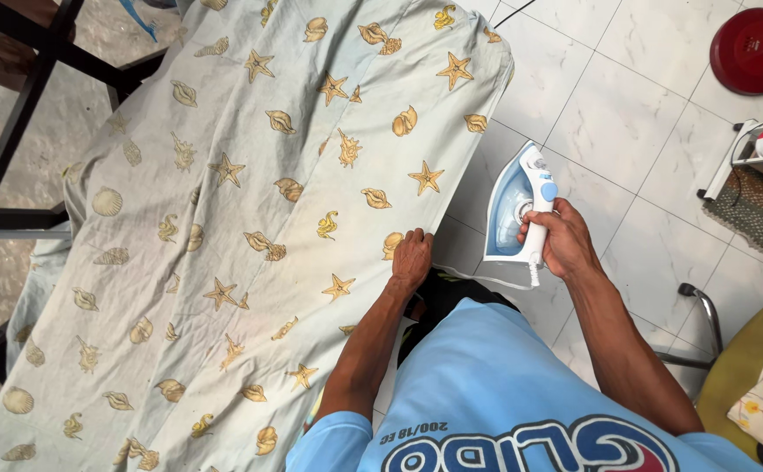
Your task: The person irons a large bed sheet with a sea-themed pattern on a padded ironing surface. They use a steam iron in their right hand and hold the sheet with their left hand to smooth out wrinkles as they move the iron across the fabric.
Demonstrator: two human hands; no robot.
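Observation:
A pale blue cloth (250, 218) printed with tan starfish and shells lies spread over an ironing board. My left hand (411, 259) rests flat on the cloth's near right edge, fingers pressing the fabric. My right hand (561, 240) is closed around the handle of a white and blue steam iron (518, 203), held in the air off the board's right side, above the tiled floor. The iron's white cord (478, 278) runs back towards my body.
White tiled floor (626, 114) lies to the right. A red round base (753, 48) stands at the top right, a woven mat (762, 210) below it. A chair with a yellow seat and floral cushion (749, 376) is at the lower right. Dark table legs (23, 96) stand left.

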